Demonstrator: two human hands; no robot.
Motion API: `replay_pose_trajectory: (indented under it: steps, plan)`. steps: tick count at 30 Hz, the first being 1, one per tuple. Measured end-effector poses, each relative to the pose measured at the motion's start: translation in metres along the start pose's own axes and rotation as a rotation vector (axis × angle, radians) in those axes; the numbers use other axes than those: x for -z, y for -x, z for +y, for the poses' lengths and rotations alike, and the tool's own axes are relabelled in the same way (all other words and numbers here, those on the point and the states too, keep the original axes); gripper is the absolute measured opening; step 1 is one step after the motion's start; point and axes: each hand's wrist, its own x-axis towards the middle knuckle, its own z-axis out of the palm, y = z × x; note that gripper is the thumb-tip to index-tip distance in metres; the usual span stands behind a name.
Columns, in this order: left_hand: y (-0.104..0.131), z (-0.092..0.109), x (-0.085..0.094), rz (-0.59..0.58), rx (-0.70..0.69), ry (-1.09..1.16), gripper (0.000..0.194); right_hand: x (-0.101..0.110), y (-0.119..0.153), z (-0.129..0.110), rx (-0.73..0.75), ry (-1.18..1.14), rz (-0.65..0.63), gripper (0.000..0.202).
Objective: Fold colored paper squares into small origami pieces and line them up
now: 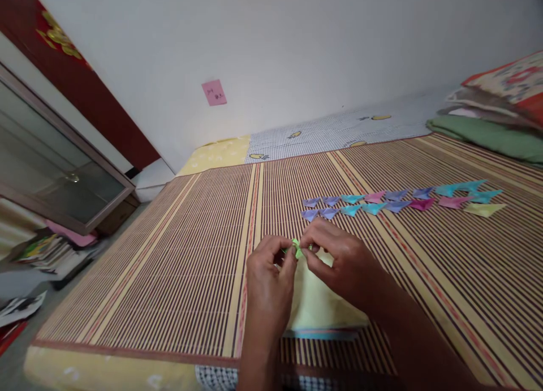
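Note:
Between my two hands is a small piece of folded green paper (pixel 298 252), mostly covered by my fingers. My left hand (pixel 271 269) pinches its left side with thumb and forefinger. On the right side, the thumb and fingers of my right hand (pixel 339 255) are closed on the same paper. Beneath both hands lies a stack of pale yellow paper (pixel 324 303), with blue and pink edges showing at its near side. Beyond my hands, two rows of small folded paper shapes, such as a magenta one (pixel 421 204) and a yellow one (pixel 484 210), rest on the mat.
A striped bamboo mat (pixel 203 255) covers the bed. Folded green cloth (pixel 487 136) and a patterned cushion (pixel 513 82) are piled at the far right. A pink note (pixel 214 92) is stuck on the wall. Books (pixel 46 252) sit low at left beside a glass-paned door (pixel 55 147).

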Motion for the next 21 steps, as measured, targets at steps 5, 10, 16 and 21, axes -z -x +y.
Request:
replay_pose_trajectory:
  steps: [5,10,16,21]
  plan:
    - [-0.0007,0.0012,0.0003,0.004,-0.046,-0.047,0.02,-0.0008,0.0002,-0.0012,0.051,0.145,-0.073,0.015]
    - [-0.0012,0.0014,0.0005,0.057,-0.055,-0.032,0.019,0.0013,0.0008,-0.0019,0.034,0.136,-0.062,0.018]
    - [-0.0013,0.0026,-0.0008,0.053,-0.069,-0.034,0.019,0.0011,0.001,-0.001,-0.044,0.06,0.016,0.017]
    - [-0.0016,0.001,-0.0013,0.048,-0.08,-0.037,0.02,-0.0003,0.0014,-0.0008,-0.069,0.036,0.012,0.015]
